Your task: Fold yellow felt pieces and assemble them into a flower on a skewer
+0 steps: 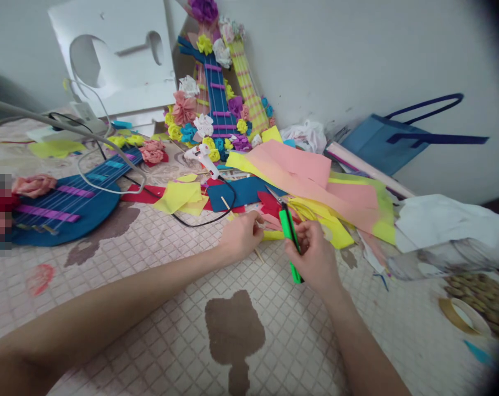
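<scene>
Counter [170,330]: covered by a diamond-patterned cloth, marked by a dark patch [235,327] toward the near edge.
Tape roll [464,316]: laid toward the near right corner.
Right hand [315,261]: closed around the green cutter [289,225], which is held tilted above the middle of the counter.
Left hand [243,234]: kept apart from the right hand, fingers curled; a thin stick [259,255] is seen on both sides of it, but whether it is gripped cannot be told.
Yellow strips [340,234]: spread just beyond the right hand.
Blue guitar [88,209]: laid flat toward the left edge, topped by a pink flower [35,185].
Pink sheet [299,165]: heaped over yellow paper, right of the middle.
Glue gun [206,160]: set down beyond the left hand, its black cord looped toward the near edge.
Upright guitars [220,93]: leaned at the back edge, ringed by paper flowers.
White board [125,71]: propped at the back edge, left of the guitars, pierced by cut-outs.
Blue bag [387,146]: placed toward the back right corner.
</scene>
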{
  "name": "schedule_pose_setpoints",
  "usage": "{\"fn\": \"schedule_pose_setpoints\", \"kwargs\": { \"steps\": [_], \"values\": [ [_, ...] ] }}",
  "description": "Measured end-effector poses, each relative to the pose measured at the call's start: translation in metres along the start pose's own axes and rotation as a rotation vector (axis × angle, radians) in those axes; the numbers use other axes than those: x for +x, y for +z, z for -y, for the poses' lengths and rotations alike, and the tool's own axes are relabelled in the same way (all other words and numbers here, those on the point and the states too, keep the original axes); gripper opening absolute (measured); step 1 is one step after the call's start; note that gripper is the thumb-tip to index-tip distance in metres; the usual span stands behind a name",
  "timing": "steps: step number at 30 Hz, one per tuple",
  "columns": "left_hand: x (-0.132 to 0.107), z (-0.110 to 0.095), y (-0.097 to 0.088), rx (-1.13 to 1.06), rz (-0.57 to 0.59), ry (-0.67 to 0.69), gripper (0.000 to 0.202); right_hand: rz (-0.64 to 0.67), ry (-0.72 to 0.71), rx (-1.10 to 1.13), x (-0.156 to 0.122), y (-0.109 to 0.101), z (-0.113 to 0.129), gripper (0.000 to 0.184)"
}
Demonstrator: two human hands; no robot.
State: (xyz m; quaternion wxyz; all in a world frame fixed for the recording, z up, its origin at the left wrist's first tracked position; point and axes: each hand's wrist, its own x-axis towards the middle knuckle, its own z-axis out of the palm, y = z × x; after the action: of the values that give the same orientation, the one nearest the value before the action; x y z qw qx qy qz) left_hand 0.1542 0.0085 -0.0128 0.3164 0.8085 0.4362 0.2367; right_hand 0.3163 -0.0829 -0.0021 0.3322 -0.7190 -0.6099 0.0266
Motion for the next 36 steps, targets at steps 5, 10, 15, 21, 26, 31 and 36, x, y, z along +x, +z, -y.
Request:
{"fn": "schedule_pose_setpoints", "kwargs": {
  "steps": [5, 10, 15, 21, 26, 31, 36],
  "values": [
    [-0.001, -0.003, 0.0, 0.033, -0.002, 0.01, 0.027, 0.183, -0.077, -0.253, -0.002, 0.017, 0.007, 0.02],
    [-0.011, -0.004, -0.013, 0.091, -0.01, 0.095, 0.029, 0.15, -0.111, -0.273, -0.002, 0.017, 0.004, 0.02],
    [-0.029, 0.026, -0.063, 0.276, -0.085, 0.257, 0.016, -0.057, -0.2, -0.089, -0.004, 0.014, 0.01, 0.013],
    [-0.043, 0.087, -0.13, 0.387, -0.202, 0.098, 0.018, 0.094, -0.371, 0.051, -0.002, 0.029, 0.052, 0.003],
    [-0.047, 0.107, -0.143, 0.542, -0.205, 0.09, 0.018, 0.22, -0.486, 0.107, 0.006, 0.047, 0.09, 0.008],
    [-0.052, 0.102, -0.141, 0.697, -0.213, 0.178, 0.016, 0.224, -0.497, 0.177, 0.001, 0.066, 0.1, 0.008],
    [-0.079, 0.07, -0.122, 0.745, -0.199, 0.353, 0.02, 0.227, -0.477, 0.172, -0.01, 0.079, 0.1, 0.031]
  ]
}}
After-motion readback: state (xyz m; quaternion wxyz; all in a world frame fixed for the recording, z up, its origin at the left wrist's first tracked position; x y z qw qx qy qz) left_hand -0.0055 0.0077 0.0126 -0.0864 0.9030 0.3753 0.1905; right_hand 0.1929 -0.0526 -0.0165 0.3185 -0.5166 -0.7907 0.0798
